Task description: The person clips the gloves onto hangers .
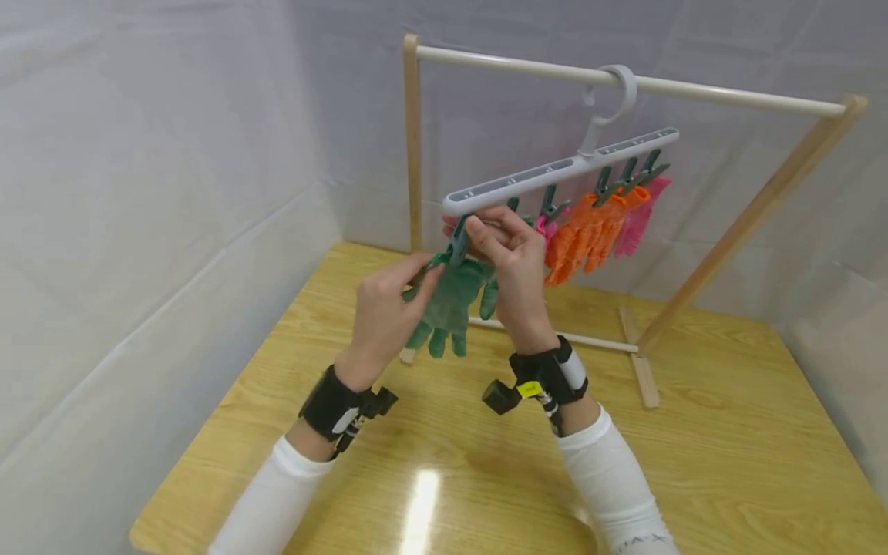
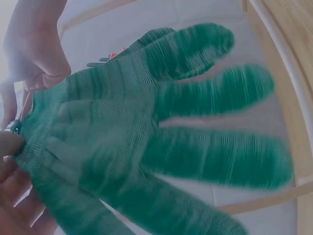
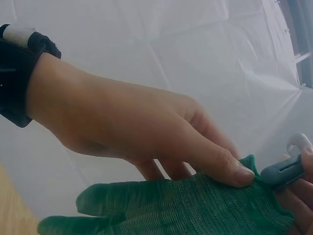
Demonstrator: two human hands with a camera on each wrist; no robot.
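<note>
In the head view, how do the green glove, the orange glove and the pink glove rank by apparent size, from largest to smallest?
1. green glove, though it hangs nearest the camera, which enlarges it.
2. orange glove.
3. pink glove, partly hidden behind the orange one and farthest away, so its true size is unsure.

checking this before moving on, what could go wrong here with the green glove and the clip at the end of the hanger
1. The left hand pinches only the cuff edge of the green glove at the clip; a shallow bite might let it slip out.
2. The right hand works the endmost clip, so the hanger could tilt or slide on the rail.
3. The orange gloves hang close by and may get nudged.
</note>
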